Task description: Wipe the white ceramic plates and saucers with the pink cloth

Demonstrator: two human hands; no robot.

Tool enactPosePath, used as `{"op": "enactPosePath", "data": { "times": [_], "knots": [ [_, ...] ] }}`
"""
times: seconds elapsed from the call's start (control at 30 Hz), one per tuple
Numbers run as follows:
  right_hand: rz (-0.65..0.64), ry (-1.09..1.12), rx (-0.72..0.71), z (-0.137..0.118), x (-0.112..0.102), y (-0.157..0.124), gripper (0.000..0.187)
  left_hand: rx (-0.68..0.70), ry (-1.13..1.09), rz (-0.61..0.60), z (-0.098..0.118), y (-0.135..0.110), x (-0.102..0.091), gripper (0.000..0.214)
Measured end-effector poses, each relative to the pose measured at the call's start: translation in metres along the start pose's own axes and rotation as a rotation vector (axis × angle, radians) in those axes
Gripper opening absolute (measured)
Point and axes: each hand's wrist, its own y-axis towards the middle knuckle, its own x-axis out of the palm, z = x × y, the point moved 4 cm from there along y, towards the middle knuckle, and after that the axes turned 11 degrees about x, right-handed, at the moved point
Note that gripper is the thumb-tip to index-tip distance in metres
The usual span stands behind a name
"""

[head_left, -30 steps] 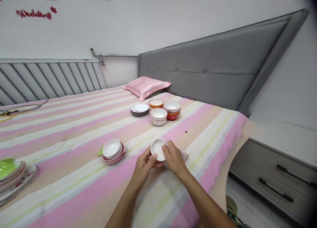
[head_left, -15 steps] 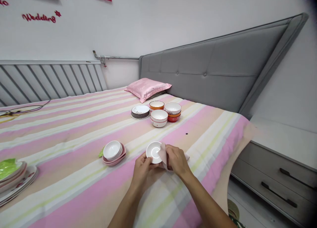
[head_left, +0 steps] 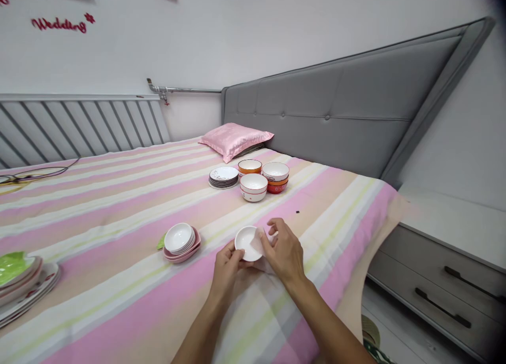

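Note:
My left hand (head_left: 226,267) grips the near rim of a small white dish (head_left: 245,241), held a little above the striped bedsheet. My right hand (head_left: 283,250) pinches a pale pink cloth (head_left: 258,243) and presses it into the dish's right side. Most of the cloth is hidden under that hand. A stack of small white dishes on pink ones (head_left: 181,241) lies just left of my hands.
Further up the bed (head_left: 98,206) stand a plate stack (head_left: 223,176) and several bowls (head_left: 261,180), with a pink pillow (head_left: 234,138) behind. Plates with a green one on top (head_left: 18,279) lie at the far left. A grey nightstand (head_left: 438,279) is at the right.
The dish has tipped flatter and my right hand has slid the cloth across its inside, fingers lifting. Both hands stay in nearly the same spot.

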Motion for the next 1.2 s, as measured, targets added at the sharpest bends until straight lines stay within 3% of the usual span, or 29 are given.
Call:
{"op": "enactPosePath", "data": {
  "times": [0.17, 0.47, 0.7, 0.97, 1.2],
  "knots": [
    [-0.125, 0.066, -0.125, -0.002, 0.009, -0.003, 0.033, 0.040, 0.013, -0.003, 0.000, 0.000, -0.001, 0.030],
    [-0.306, 0.446, 0.175, 0.014, 0.031, -0.002, 0.022, 0.172, 0.182, -0.038, -0.007, 0.001, -0.004, 0.040],
    [-0.201, 0.473, 0.289, 0.022, 0.030, 0.000, 0.025, 0.215, 0.252, 0.020, -0.001, -0.003, 0.003, 0.052],
    [-0.190, 0.485, 0.228, 0.017, 0.025, 0.001, 0.016, 0.243, 0.255, -0.023, -0.001, -0.002, 0.001, 0.043],
    [-0.219, 0.325, 0.015, 0.010, 0.020, 0.000, 0.018, 0.230, 0.365, -0.076, -0.001, 0.001, -0.008, 0.040]
  ]
}}
